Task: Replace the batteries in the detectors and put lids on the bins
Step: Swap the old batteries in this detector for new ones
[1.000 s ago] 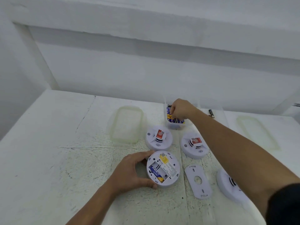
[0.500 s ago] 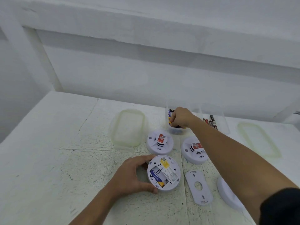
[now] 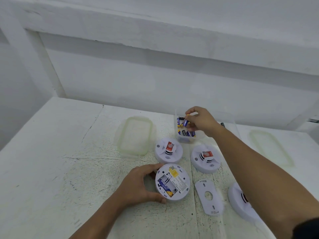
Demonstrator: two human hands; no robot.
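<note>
On the white table (image 3: 51, 169), a clear bin lid (image 3: 134, 135) lies flat; nearer, the left hand (image 3: 138, 185) curls round the upturned smoke detector (image 3: 179, 185), one blue battery (image 3: 164, 184) in its bay. Rightward, the right hand (image 3: 202, 121) pinches a blue-and-yellow battery (image 3: 185, 122) over the clear bin (image 3: 187, 139).

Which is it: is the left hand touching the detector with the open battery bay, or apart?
Touching. The head view shows the left hand gripping the detector, fingers on its far rim, thumb on its near rim.

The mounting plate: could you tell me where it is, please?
Head view, lower right: the mounting plate lies flat between the opened detector and the half-hidden detector.
</note>
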